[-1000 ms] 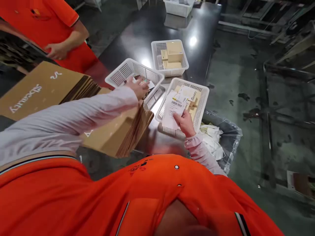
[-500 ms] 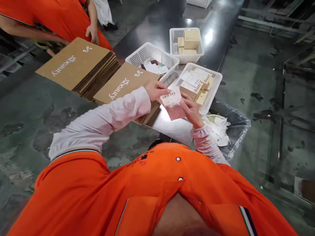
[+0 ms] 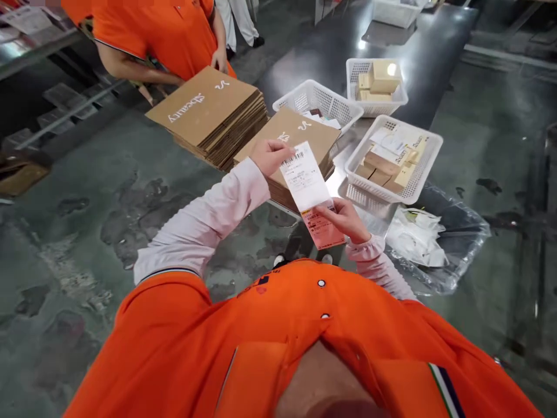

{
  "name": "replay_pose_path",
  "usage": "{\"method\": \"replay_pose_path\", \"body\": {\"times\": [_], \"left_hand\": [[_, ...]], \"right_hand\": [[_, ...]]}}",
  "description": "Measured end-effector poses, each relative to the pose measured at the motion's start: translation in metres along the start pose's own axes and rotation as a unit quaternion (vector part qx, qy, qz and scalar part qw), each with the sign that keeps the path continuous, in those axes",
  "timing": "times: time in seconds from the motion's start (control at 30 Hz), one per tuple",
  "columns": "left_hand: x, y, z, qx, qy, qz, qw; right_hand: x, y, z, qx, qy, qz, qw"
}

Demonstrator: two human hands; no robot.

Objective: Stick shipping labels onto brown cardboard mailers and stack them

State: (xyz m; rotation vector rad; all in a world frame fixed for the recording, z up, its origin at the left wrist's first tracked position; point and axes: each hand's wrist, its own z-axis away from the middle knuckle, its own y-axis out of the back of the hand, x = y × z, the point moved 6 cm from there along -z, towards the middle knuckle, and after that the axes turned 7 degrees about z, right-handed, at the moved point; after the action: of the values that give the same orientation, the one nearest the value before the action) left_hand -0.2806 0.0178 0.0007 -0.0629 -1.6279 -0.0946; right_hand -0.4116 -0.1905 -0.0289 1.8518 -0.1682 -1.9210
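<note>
At frame centre, the left hand pinches the white slip's barcoded top; the right hand grips its pink lower end. Its long axis slants from upper left down to the right, above a dark glossy worktop and stained concrete floor.

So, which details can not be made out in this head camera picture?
- Small print on the white label, held by the left hand and the right hand: too small to read.
- Pink slip: its upper part is hidden behind the label.
- Contents of the middle basket: mostly hidden by its wall and by the cardboard stack.
- Far basket: cut off by the top edge.
</note>
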Motion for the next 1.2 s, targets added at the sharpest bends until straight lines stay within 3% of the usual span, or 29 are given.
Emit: {"method": "replay_pose_path", "body": {"times": [0.13,0.27,0.33,0.4,0.5,0.57,0.63,0.67,0.73,0.8,0.83,0.9,0.97,1.13,1.2], "left_hand": [[-0.014,0.058,0.002,0.019,-0.045,-0.036,0.998],[-0.004,0.107,0.012,-0.002,-0.161,-0.005,0.987],[0.013,0.124,0.023,-0.047,-0.227,0.003,0.973],[0.029,0.133,0.034,-0.123,-0.253,0.005,0.96],[0.038,0.145,0.038,-0.191,-0.24,0.0,0.952],[0.033,0.157,0.034,-0.15,-0.254,-0.047,0.954],[0.021,0.166,0.032,-0.069,-0.288,-0.116,0.948],[0.012,0.165,0.035,-0.055,-0.292,-0.131,0.946],[-0.015,0.152,0.045,-0.106,-0.24,-0.071,0.962],[-0.045,0.126,0.062,-0.19,-0.119,0.046,0.973],[-0.059,0.114,0.071,-0.201,-0.055,0.091,0.974],[-0.08,0.097,0.083,-0.144,0.033,0.128,0.981],[-0.092,0.085,0.088,-0.085,0.072,0.131,0.985],[-0.105,0.057,0.085,-0.071,0.109,0.198,0.972],[-0.113,0.051,0.087,-0.032,0.128,0.224,0.966]], "right_hand": [[0.003,-0.062,-0.007,0.011,-0.065,-0.063,0.996],[0.01,-0.103,-0.017,0.043,-0.15,0.039,0.987],[-0.006,-0.112,-0.023,0.101,-0.091,0.094,0.986],[-0.031,-0.122,-0.027,0.14,0.011,0.078,0.987],[-0.057,-0.15,-0.035,0.08,0.074,0.006,0.994],[-0.061,-0.168,-0.04,0.025,0.058,-0.038,0.997],[-0.06,-0.178,-0.045,0.009,0.036,-0.081,0.996],[-0.057,-0.179,-0.046,0.017,0.025,-0.1,0.995],[-0.051,-0.174,-0.048,0.058,0.004,-0.124,0.991],[-0.044,-0.162,-0.049,0.104,-0.012,-0.127,0.986],[-0.041,-0.155,-0.05,0.121,-0.018,-0.116,0.986],[-0.039,-0.135,-0.05,0.159,-0.015,-0.054,0.986],[-0.042,-0.114,-0.053,0.179,0.011,0.043,0.983],[-0.049,-0.102,-0.065,0.027,0.078,0.176,0.981],[-0.047,-0.098,-0.067,0.038,0.07,0.202,0.976]]}}
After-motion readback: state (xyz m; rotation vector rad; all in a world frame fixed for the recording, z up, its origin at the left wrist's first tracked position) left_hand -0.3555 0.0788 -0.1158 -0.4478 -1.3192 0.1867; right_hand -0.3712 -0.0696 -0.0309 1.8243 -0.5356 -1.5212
